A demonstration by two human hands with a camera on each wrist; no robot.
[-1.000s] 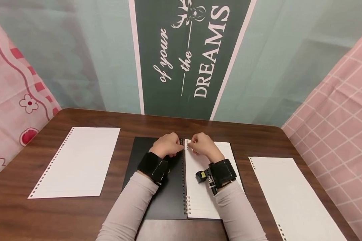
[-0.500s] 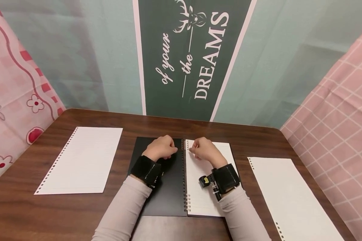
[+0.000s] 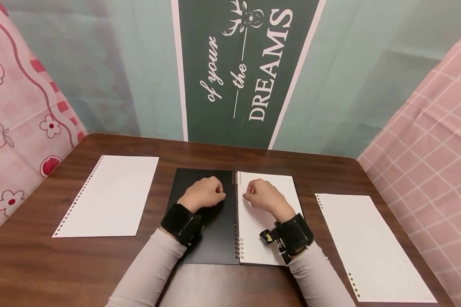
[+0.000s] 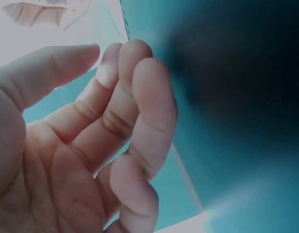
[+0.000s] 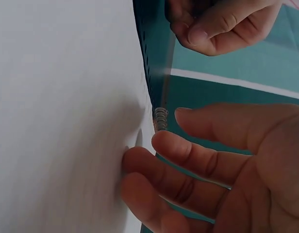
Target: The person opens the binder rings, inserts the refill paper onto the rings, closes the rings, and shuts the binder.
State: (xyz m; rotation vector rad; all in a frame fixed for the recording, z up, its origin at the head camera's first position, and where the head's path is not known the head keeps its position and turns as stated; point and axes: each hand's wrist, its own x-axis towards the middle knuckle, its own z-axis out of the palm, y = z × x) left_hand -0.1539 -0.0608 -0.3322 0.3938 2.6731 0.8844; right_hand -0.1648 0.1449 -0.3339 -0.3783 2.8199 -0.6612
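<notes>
A ring-bound notebook lies open, its black cover (image 3: pixel 215 243) on the left and white lined pages (image 3: pixel 251 219) on the right. Binding rings (image 3: pixel 239 248) show at the spine's lower end. My left hand (image 3: pixel 202 194) hovers over the cover; the left wrist view shows its fingers loosely bent and nothing between them. Over the page's upper part is my right hand (image 3: pixel 268 197), thumb and index finger apart. In the right wrist view its lower fingertips (image 5: pixel 135 160) come right at the page, and the upper rings (image 5: pixel 160 118) appear beyond the index fingertip.
One loose punched sheet (image 3: pixel 109 196) lies on the wooden table (image 3: pixel 30 264) to the left, and another punched sheet (image 3: pixel 369 247) to the right. A teal cloth (image 3: pixel 138 76) with printed lettering hangs behind; pink cloths flank both sides.
Both hands have drawn back from the notebook's upper spine, the left one leftward and the right one slightly nearer to me. The fingers have loosened. The notebook stays open.
</notes>
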